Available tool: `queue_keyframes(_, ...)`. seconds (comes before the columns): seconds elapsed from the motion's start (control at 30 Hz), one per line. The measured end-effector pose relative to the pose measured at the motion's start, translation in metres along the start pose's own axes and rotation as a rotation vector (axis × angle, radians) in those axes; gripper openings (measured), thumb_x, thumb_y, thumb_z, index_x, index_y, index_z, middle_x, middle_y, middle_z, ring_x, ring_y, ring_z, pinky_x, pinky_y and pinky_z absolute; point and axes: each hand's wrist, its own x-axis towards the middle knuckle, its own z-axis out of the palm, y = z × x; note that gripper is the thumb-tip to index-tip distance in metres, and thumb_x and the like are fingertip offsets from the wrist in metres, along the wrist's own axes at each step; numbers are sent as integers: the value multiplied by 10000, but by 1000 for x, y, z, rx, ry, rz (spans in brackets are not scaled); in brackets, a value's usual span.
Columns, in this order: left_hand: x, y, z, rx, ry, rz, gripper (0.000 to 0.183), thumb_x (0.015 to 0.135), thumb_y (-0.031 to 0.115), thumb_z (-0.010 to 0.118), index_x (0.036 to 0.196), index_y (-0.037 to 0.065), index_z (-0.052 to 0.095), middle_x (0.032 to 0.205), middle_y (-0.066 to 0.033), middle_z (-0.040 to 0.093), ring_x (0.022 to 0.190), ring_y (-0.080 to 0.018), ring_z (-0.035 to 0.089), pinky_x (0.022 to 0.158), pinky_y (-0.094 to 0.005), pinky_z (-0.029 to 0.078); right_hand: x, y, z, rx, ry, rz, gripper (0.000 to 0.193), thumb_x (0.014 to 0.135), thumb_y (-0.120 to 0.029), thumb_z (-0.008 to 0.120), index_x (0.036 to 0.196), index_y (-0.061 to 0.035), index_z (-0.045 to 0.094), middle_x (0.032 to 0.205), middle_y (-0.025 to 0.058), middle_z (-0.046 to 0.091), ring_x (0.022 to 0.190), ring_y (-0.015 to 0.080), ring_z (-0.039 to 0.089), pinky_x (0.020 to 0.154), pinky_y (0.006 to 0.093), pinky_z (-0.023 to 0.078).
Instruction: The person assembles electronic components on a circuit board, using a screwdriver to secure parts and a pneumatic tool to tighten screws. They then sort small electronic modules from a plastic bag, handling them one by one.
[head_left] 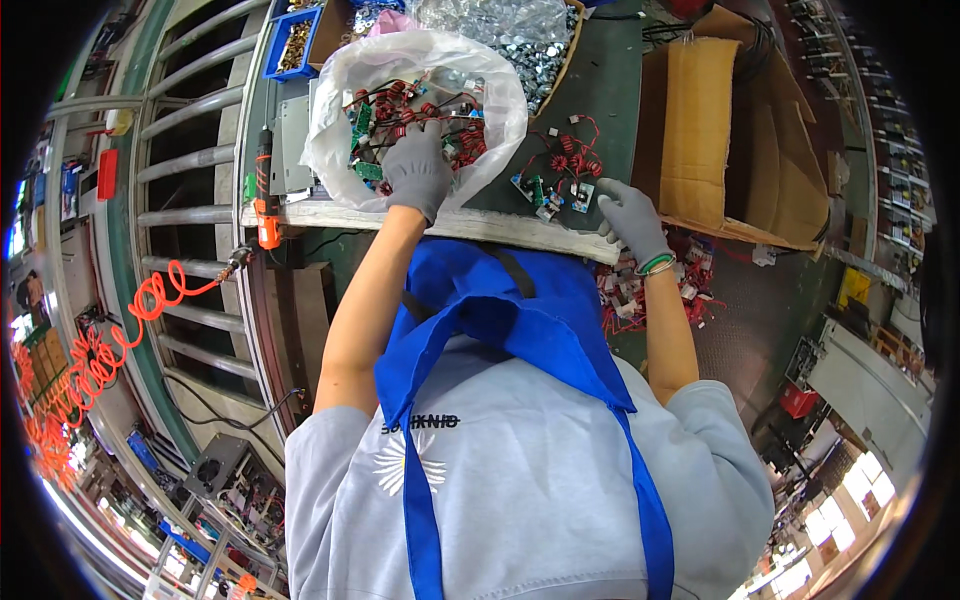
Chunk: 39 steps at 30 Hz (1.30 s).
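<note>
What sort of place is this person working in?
Probably an electronics assembly workshop: a white plastic bag holds circuit boards and red coils, an orange-and-black power tool sits nearby, and conveyor-like metal rollers run alongside.

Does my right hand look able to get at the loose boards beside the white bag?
Probably yes: the right hand is at the table edge, just right of the loose boards, and nothing visible stands between them.
</note>
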Motion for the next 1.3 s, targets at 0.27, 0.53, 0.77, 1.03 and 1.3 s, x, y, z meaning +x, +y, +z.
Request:
queue_keyframes(0.27,19,-21,6,-40,-36,84,203,830,173,613,1032,157,631,949,-136,675,867,-339,678,727,-465,519,-12,11,36,42,-141,12,459,907,-208,516,1354,-109,553,636,78,660,468,114,593,434,261,469)
queue_keyframes(0.53,11,-31,-18,-491,103,69,236,795,113,687,1029,108,654,863,-133,700,761,-302,684,689,-411,534,-18,-21,55,90,-232,-165,461,920,-232,540,1366,-115,539,640,67,653,507,123,606,516,272,500)
queue_keyframes(0.77,-5,-38,-54,-1322,-265,-167,323,849,123,728,1105,-42,622,880,-85,688,688,-100,630,550,-231,496,-15,-113,96,534,-59,-695,389,895,-166,639,1269,-64,611,945,79,690,837,123,649,746,289,550)
queue_keyframes(1.03,-25,-22,-80,-1575,-159,-207,411,875,181,697,1229,6,584,1046,-67,675,827,-93,631,669,-204,499,20,-122,73,1130,-278,-710,258,901,-2,516,1123,17,645,1055,136,690,1022,198,646,965,345,502)
queue_keyframes(1.3,15,4,-9,-480,72,188,410,805,134,682,1204,97,596,1069,-120,655,899,-282,672,737,-407,547,-3,-114,30,1529,-406,-645,285,900,-52,515,1159,7,621,1123,174,670,995,218,658,905,345,534)
